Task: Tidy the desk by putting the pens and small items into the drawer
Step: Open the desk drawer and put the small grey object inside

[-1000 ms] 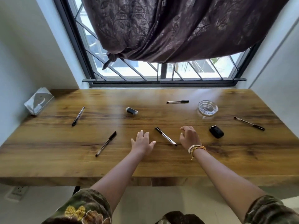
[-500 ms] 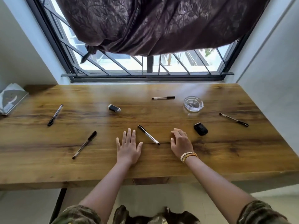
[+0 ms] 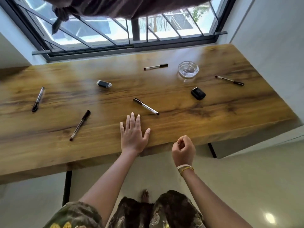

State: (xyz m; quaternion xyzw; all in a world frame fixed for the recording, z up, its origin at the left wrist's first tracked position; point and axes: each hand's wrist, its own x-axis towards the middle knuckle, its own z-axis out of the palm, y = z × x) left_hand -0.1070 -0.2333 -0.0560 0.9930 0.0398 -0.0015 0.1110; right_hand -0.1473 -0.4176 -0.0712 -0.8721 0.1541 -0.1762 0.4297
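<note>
Several black-capped pens lie scattered on the wooden desk [image 3: 213, 122]: one in the middle [image 3: 145, 106], one at the front left [image 3: 80, 125], one at the far left [image 3: 38, 99], one near the window [image 3: 156, 66], one at the right [image 3: 229, 80]. A small black lighter [image 3: 104, 83] and a black case [image 3: 198, 93] also lie there. My left hand [image 3: 133, 135] rests flat and empty by the front edge, just short of the middle pen. My right hand [image 3: 183, 150] hangs off the desk in front of its edge, fingers curled shut, nothing seen in it. A wooden panel [image 3: 154, 149] shows under the edge between my hands.
A glass ashtray [image 3: 188, 69] stands at the back right. Behind the desk is a barred window [image 3: 131, 30] with a dark curtain knotted above it. A white wall closes off the right side. Black desk legs [image 3: 66, 188] and pale floor lie below.
My right hand has left the desktop and dropped below the front edge, closing its fingers. My left hand slid back toward the edge. The view tilted down toward the floor.
</note>
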